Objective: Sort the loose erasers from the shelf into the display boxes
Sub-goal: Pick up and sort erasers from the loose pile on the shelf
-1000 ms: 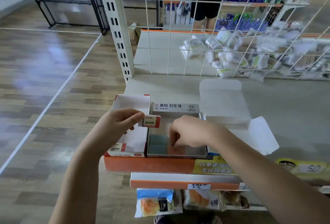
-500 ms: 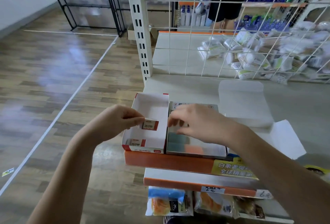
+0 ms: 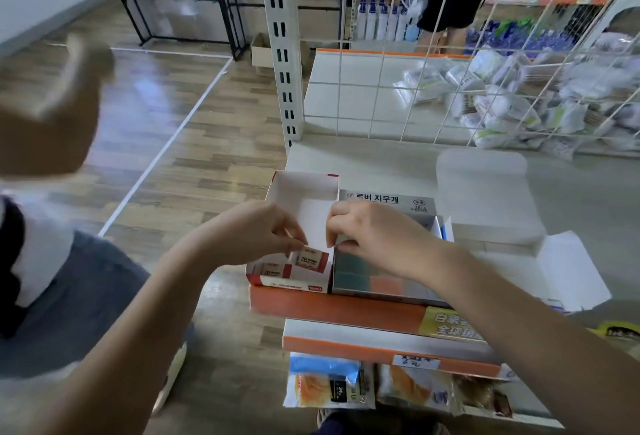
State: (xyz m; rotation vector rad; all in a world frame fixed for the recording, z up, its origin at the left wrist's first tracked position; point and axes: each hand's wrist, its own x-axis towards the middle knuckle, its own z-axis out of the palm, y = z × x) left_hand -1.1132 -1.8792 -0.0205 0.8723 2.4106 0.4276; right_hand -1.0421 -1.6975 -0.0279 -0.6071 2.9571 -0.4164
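Red-and-white eraser (image 3: pixel 312 262) pinched in my left hand (image 3: pixel 256 233), low inside the white display box (image 3: pixel 301 199) | head view: my right hand (image 3: pixel 374 233) curls on the grey box (image 3: pixel 388 290) rim beside it | both boxes sit at the shelf (image 3: pixel 346 306) edge.

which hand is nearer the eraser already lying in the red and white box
Left. The left hand holds another eraser just above and beside the lying eraser. The right hand is farther right, at the wall between the boxes.
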